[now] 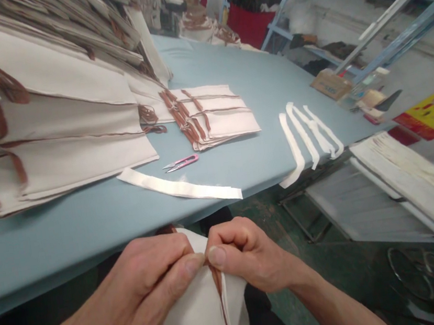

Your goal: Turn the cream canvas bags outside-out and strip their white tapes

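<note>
A cream fabric bag (192,318) with brown trim hangs over my lap, below the table's front edge. My left hand (152,276) is closed, its thumb and fingers pinching the bag's brown-edged seam. Close against it, my right hand (244,254) pinches the same seam from the other side. The thumbs nearly meet; what lies right between the fingertips is hidden. Below the hands the brown trim (218,283) runs down the bag. Pink thread snips (181,163) lie on the table ahead, behind a white fabric strip (180,188).
The blue-covered table (263,88) bears large piles of cream bags (70,128) at left and a smaller bag stack (230,111) in the middle. Several white strips (308,133) hang over its right edge. A cart with folded cloth (417,180) stands at right.
</note>
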`<state>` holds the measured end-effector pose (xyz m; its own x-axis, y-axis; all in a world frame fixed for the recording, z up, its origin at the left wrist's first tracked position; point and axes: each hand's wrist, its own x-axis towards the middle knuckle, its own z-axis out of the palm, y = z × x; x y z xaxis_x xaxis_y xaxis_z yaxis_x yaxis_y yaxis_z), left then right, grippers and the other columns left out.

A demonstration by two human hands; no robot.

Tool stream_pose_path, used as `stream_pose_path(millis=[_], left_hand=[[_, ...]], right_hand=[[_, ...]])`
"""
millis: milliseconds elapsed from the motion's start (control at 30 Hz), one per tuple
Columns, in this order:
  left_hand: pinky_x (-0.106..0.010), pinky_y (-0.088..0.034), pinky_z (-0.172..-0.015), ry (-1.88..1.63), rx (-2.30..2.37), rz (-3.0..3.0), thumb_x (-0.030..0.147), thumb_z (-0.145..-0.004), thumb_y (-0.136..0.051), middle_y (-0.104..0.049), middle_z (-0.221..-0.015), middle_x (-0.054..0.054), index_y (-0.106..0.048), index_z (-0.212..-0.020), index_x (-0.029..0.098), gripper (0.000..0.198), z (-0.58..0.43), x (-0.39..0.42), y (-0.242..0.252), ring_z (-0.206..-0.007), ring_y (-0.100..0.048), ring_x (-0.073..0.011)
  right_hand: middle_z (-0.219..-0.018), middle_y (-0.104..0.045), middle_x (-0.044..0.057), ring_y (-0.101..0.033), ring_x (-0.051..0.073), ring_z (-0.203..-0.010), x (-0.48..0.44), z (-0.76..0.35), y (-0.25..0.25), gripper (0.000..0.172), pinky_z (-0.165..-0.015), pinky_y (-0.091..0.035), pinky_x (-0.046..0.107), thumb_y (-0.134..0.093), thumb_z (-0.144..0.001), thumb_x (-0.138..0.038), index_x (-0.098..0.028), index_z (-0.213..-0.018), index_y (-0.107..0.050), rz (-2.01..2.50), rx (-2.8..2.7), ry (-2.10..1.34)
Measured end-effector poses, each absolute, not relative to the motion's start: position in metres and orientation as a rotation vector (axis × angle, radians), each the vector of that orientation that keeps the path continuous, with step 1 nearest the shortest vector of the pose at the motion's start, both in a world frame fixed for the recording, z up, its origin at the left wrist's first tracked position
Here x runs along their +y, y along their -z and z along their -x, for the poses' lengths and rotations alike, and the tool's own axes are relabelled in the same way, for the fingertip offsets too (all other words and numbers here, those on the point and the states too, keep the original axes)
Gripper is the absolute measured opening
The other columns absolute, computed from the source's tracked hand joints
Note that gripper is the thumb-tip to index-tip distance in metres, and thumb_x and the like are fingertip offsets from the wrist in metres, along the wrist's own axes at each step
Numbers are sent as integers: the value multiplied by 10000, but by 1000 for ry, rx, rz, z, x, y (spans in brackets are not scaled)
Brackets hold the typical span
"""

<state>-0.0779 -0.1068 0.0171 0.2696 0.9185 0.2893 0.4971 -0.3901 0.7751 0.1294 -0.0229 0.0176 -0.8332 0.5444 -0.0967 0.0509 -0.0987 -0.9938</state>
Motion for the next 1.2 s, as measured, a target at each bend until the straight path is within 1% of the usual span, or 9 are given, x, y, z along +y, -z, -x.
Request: stream_pose_path(millis=[67, 167, 367, 500, 667, 833, 1000, 1067, 1200], left_hand=[[-172, -347, -496, -1010, 1246, -1932, 225, -1087, -484, -457, -613, 95, -420, -684, 221, 408, 74, -103, -13, -514, -428, -68], [-208, -302, -493, -1071, 1189, -1772, 299, -1074, -500, -389, -600, 85, -378, -658, 223, 440, 68, -98, -1, -523, -367, -87], [-263, -255, -485, -1151, 1090, -1359, 672, -989, -563, -323, -582, 79, -336, -625, 249, 601, 53, -92, 25, -523, -291, -110], [-266, -231, -469, -1215, 1121, -1308, 756, -944, -560, -290, -567, 78, -319, -595, 252, 658, 40, -86, 30, -509, -262, -107], [-272, -256, -480, -1368, 1234, -1200, 719, -960, -476, -274, -574, 68, -243, -621, 278, 603, 21, -77, 25, -548, -246, -127], [-269, -288, -489, -1345, 1265, -1253, 670, -951, -535, -264, -573, 76, -275, -608, 272, 586, 29, -74, 23, -534, -217, -119], [-274, -285, -503, -1250, 1275, -1402, 628, -1015, -474, -315, -601, 65, -324, -638, 262, 547, 51, -78, 14, -545, -260, -129], [-276, -281, -505, -1187, 1264, -1463, 571, -1065, -418, -316, -619, 61, -335, -653, 256, 525, 58, -81, 3, -551, -266, -132], [-263, -313, -535, -1030, 1233, -1562, 431, -1115, -391, -310, -664, 57, -337, -684, 249, 471, 66, -85, -23, -580, -304, -135]], right_hand=[[-555, -354, -88, -278, 72, -512, -26, -129, -18, 505, -472, -227, 222, -752, -965, -531, -195, -661, -529, 637, -1872, -1924], [-572, -368, -74, -287, 81, -504, -32, -128, -15, 490, -465, -242, 236, -665, -1018, -534, -205, -679, -536, 570, -1855, -1836], [-597, -442, -46, -359, 98, -515, -41, -124, -12, 523, -499, -333, 257, -620, -1026, -600, -221, -680, -520, 564, -1733, -1806], [-607, -450, -45, -359, 94, -513, -38, -118, -13, 488, -490, -322, 248, -636, -1028, -555, -215, -692, -532, 496, -1693, -1842], [-623, -460, -39, -380, 106, -553, -32, -107, -12, 504, -560, -381, 259, -660, -1003, -560, -221, -674, -484, 483, -1521, -1796], [-646, -433, -44, -398, 119, -599, -21, -112, -18, 525, -587, -381, 263, -592, -1031, -631, -222, -718, -492, 500, -1679, -1830], [-703, -476, -45, -433, 115, -640, -6, -123, -31, 368, -640, -401, 253, -512, -1106, -429, -206, -819, -571, 391, -1956, -1775], [-730, -522, -38, -442, 110, -647, -1, -125, -34, 350, -641, -396, 249, -535, -1099, -409, -196, -829, -597, 409, -2020, -1730], [-694, -530, -45, -437, 107, -628, 4, -126, -34, 409, -593, -365, 242, -677, -1033, -501, -191, -777, -600, 522, -2027, -1715]])
